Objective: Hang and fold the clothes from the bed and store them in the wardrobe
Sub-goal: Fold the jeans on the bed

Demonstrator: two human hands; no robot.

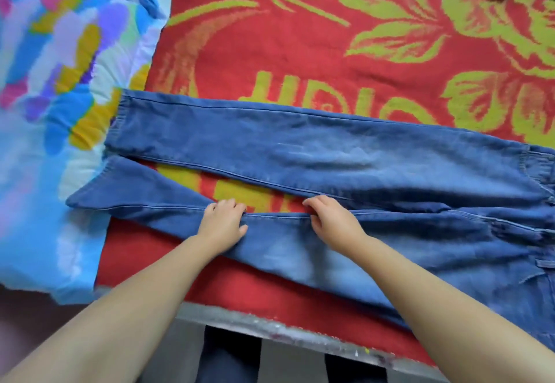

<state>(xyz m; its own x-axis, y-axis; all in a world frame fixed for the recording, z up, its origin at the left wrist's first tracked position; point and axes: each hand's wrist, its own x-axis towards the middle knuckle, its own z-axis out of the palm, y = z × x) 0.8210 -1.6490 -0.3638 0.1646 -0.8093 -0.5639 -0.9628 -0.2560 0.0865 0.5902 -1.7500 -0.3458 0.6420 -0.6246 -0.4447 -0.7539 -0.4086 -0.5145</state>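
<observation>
- The person's bare forearms are reaching forward from the bottom edge, angling toward each other.
- The left hand (222,223) is lying palm-down, fingers curled at the tips, thumb out.
- The right hand (330,220) is mirroring it close alongside, fingers bent under.

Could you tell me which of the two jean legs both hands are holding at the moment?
The near leg, closest to the bed edge: left hand and right hand pinch its far seam. The far leg lies flat, untouched.

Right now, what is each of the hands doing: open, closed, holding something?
Left hand: fingers curled, gripping the upper seam edge of the near leg of the jeans.
Right hand: gripping the same edge further along.
</observation>
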